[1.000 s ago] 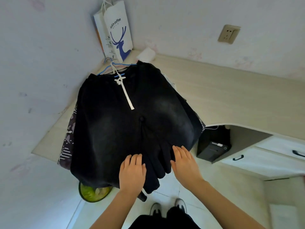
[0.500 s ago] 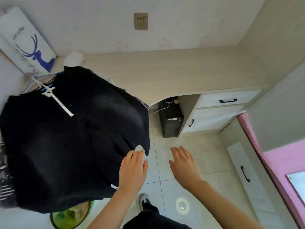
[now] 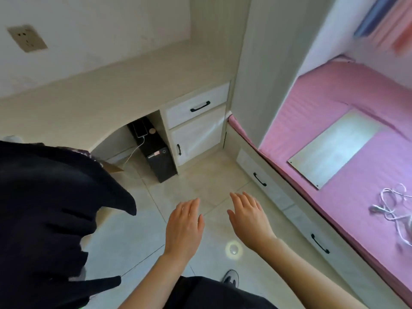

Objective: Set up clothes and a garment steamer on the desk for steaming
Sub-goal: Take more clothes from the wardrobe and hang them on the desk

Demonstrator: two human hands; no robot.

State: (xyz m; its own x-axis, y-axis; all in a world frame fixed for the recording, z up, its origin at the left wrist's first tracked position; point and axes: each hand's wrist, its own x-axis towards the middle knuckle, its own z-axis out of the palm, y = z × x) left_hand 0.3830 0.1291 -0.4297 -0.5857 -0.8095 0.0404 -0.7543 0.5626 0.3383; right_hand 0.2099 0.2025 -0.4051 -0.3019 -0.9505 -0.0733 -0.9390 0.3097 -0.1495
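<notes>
A pile of black clothes [image 3: 44, 208] lies on the left end of the pale wooden desk [image 3: 116, 85] and hangs over its front edge. My left hand [image 3: 185, 226] hovers palm down over the floor, a little right of the clothes and apart from them. Beside it, my right hand [image 3: 249, 217] is also flat with fingers spread, holding nothing. No garment steamer is in view.
A black computer tower [image 3: 159, 159] stands under the desk beside white drawers [image 3: 198, 108]. A bed with a pink sheet [image 3: 347, 152] fills the right, with a pale board [image 3: 332, 148] and white cables [image 3: 394, 206] on it. A wall socket [image 3: 27, 39] sits above the desk.
The view has swung right, away from the clothes pile toward the bed. Both hands have left the black garment and now hang over the tiled floor.
</notes>
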